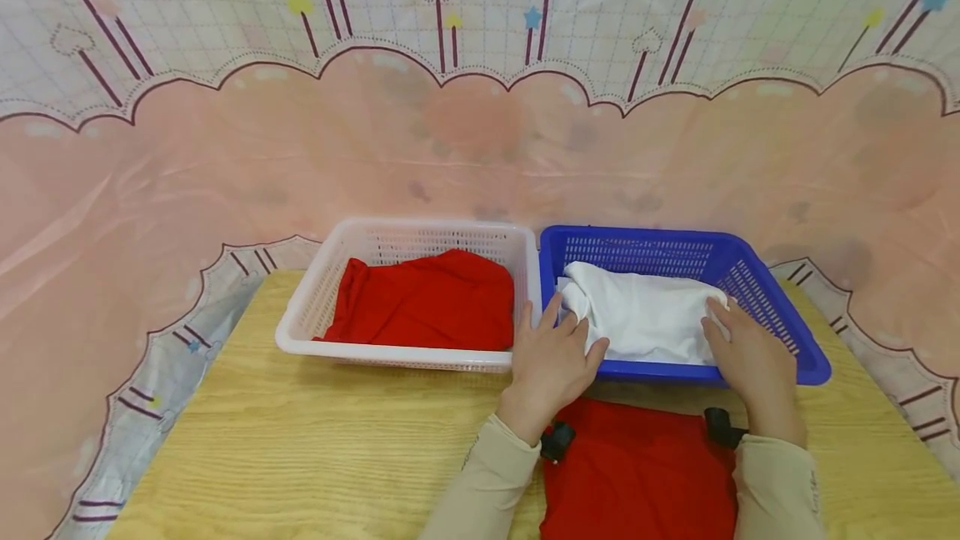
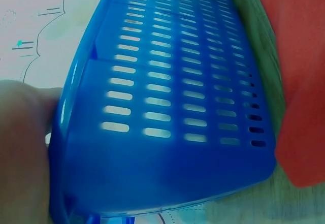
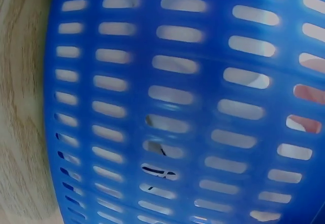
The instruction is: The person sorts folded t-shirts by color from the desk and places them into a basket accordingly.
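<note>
A folded white cloth (image 1: 645, 315) lies inside the blue basket (image 1: 660, 371). Over the basket's front left corner is my left hand (image 1: 551, 361), fingers spread, with the fingertips at the cloth's left end. My right hand (image 1: 753, 357) reaches over the front rim on the other side, its fingertips on the cloth's right end. The left wrist view has part of the left hand (image 2: 23, 148) beside the basket's rim, and the perforated wall (image 2: 167, 173) fills most of it. Only the perforated basket side (image 3: 193, 97) and some tabletop show in the right wrist view; the hand is out of that picture.
A white basket (image 1: 397, 350) holding a folded red cloth (image 1: 427, 302) stands against the blue one on the left. Another red cloth (image 1: 637, 473) lies flat on the wooden table (image 1: 322, 440) between my forearms. A patterned curtain (image 1: 480, 148) hangs behind.
</note>
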### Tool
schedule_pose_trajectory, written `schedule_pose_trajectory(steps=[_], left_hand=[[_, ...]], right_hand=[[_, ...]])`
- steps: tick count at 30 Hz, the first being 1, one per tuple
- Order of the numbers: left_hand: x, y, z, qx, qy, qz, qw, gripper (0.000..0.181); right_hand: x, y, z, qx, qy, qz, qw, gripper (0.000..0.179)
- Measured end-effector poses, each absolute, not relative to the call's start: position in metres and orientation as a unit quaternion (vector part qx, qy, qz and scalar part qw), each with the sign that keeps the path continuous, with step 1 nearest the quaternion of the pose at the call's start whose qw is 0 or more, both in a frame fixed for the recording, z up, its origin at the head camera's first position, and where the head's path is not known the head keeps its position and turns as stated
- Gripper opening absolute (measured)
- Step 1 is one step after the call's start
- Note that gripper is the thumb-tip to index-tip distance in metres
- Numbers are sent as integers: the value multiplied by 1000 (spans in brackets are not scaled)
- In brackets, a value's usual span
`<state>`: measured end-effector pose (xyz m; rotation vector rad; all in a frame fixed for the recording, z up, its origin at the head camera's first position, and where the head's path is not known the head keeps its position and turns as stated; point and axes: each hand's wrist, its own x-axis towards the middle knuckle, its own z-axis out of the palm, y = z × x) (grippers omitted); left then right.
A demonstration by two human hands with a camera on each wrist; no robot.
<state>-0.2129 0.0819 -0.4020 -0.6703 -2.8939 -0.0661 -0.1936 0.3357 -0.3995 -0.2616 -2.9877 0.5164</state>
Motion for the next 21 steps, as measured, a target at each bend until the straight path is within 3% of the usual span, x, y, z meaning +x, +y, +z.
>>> schedule_pose_trajectory(steps=[8, 16, 18, 21], left_hand=[[-213, 81, -404, -206, -973, -37, 99, 54], [-212, 77, -408, -204, -965, -54, 158, 47], [-212, 77, -408, -209, -964, -53, 154, 47], [-212, 76, -407, -215, -966, -51, 133, 48]], right_hand=[[-196, 333, -398, -114, -960, 203, 158, 42], [-197, 331, -402, -186, -904, 234, 306, 25], [-196, 332, -403, -196, -904, 232, 299, 28], [-194, 335, -401, -212, -923, 227, 228, 41]])
